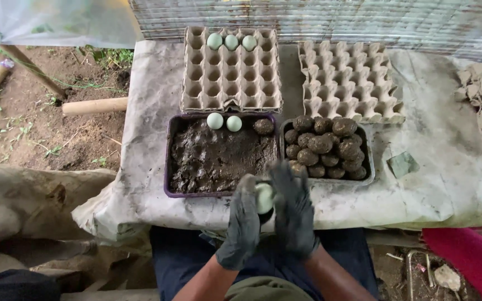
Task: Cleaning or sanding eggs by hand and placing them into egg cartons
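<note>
Both gloved hands cup one pale egg over the table edge.

Nearest us, our left hand and right hand close around the egg between the palms, with dark mud on the gloves. We judge that even, gentle pressure while turning would coat it without cracking. Just beyond lies the purple tray of mud, with two clean eggs and one coated ball at its far edge. To its right sits the grey tray of coated eggs. Farther off are the left carton, holding three pale eggs, and the bare right carton.
</note>
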